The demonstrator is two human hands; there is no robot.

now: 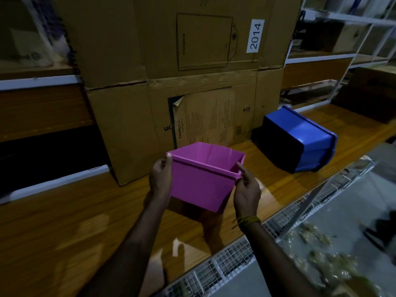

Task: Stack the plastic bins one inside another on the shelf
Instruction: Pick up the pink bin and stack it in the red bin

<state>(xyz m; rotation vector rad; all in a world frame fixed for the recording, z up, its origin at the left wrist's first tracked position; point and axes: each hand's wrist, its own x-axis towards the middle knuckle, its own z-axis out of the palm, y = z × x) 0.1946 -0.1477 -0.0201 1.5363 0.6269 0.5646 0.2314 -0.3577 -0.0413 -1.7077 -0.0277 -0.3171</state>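
The pink bin (201, 181) is hanging above the wooden shelf (64, 221), left hand (159, 179) and right hand (246, 190) each gripping opposite ends of its rim. It is looking light, thin-walled and stiff — the rim lip is probably the surest hold. At two o'clock the blue bin (304, 138) is lying tipped. Behind, a cardboard box (128, 50) is carrying a "2014" label (256, 36) — the smaller print is unreadable.

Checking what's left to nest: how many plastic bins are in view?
2. The pink bin is held above the shelf by the left hand and right hand. The blue bin lies tipped at right; it may hide nested bins.
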